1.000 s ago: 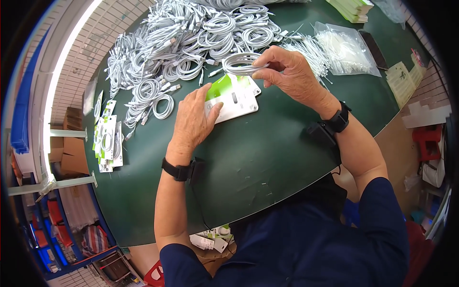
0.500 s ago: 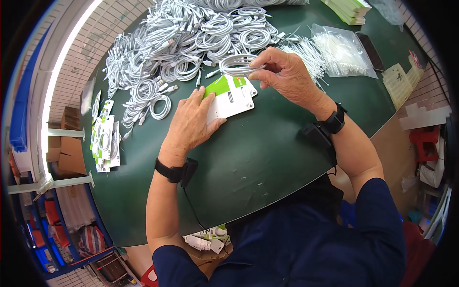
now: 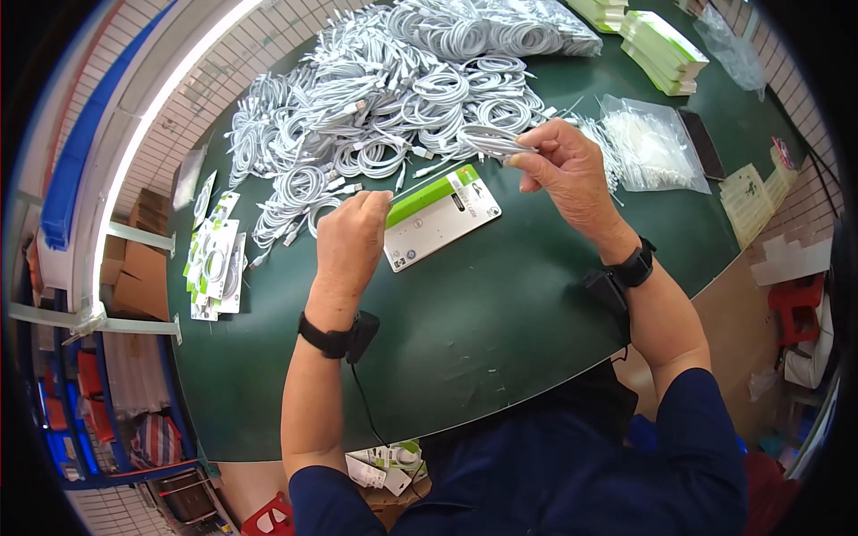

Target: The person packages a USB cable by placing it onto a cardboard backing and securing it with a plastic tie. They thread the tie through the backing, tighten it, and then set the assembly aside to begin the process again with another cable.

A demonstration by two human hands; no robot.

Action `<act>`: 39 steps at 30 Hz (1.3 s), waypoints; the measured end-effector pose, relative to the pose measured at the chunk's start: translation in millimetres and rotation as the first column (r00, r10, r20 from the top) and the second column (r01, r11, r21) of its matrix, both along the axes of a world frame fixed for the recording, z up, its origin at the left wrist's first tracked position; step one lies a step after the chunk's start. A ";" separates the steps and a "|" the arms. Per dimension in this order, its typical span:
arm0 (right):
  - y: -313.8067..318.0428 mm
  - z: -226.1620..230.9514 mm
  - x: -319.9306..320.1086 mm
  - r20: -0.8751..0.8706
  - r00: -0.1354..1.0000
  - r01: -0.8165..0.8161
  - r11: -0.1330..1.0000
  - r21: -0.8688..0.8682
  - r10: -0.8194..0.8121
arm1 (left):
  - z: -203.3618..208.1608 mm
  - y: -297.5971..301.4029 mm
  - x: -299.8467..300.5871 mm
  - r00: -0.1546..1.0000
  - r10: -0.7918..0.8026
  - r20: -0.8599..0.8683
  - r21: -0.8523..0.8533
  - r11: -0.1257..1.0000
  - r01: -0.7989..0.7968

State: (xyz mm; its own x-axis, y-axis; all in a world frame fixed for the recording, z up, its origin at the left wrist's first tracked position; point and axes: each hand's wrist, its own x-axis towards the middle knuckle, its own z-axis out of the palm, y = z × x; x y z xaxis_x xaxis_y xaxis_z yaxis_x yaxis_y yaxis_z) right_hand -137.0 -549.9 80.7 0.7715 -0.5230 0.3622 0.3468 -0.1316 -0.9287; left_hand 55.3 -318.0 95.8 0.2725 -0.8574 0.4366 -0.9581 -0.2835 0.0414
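Note:
My right hand (image 3: pixel 567 174) pinches a coiled white charging cable (image 3: pixel 487 140) between thumb and fingertips, above the table and close to the cable pile. My left hand (image 3: pixel 350 239) is closed, its fingers curled in beside the left end of a green and white packaging card (image 3: pixel 447 219). The card lies flat on the table, printed side up. A thin white line runs from near my left fingertips along the card's far edge; what those fingers hold is hidden.
A large heap of coiled white cables (image 3: pixel 357 107) covers the far side of the green table (image 3: pixel 429 348). Carded cables (image 3: pixel 214 259) lie at left. A clear bag of white ties (image 3: pixel 652 147), a dark flat object (image 3: pixel 702 147) and stacked green-white cards (image 3: pixel 661 54) sit at right.
My left hand has gone from lying on the card to closed at its left end. More of the card shows, lying flatter. My right hand still holds the coiled cable.

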 end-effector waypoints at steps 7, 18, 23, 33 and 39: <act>10.5 -3.8 -4.0 0.014 1.000 -0.018 1.000 0.023 0.017 | 25.1 32.8 -51.1 0.986 0.048 -0.158 0.010 0.999 -0.047; 68.1 -13.5 14.4 0.068 0.987 -0.075 0.790 -0.609 0.145 | 2.0 43.8 -89.4 0.948 -0.051 -0.314 -0.005 0.999 0.052; 69.1 -20.8 12.1 0.006 0.996 -0.072 0.846 -0.529 0.088 | -1.9 46.6 -91.0 0.961 -0.096 -0.258 -0.209 0.977 0.041; 68.6 -20.9 11.2 0.040 0.992 -0.079 0.848 -0.524 0.117 | -13.9 63.6 -157.2 -0.014 -0.190 -0.982 -0.174 0.926 -0.335; 74.9 -15.1 8.9 0.156 0.951 -0.106 0.752 -0.650 0.268 | -14.2 54.2 -140.0 -0.725 -0.437 -0.533 0.000 0.857 -0.516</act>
State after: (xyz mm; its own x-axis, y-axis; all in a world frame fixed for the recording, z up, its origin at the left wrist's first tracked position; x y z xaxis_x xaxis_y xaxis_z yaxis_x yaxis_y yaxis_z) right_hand -128.1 -475.0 65.5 0.6833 0.0314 0.7295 0.6141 -0.5651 -0.5509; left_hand -84.7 -263.8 81.7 0.4441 -0.7337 -0.5143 0.8596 0.1870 0.4755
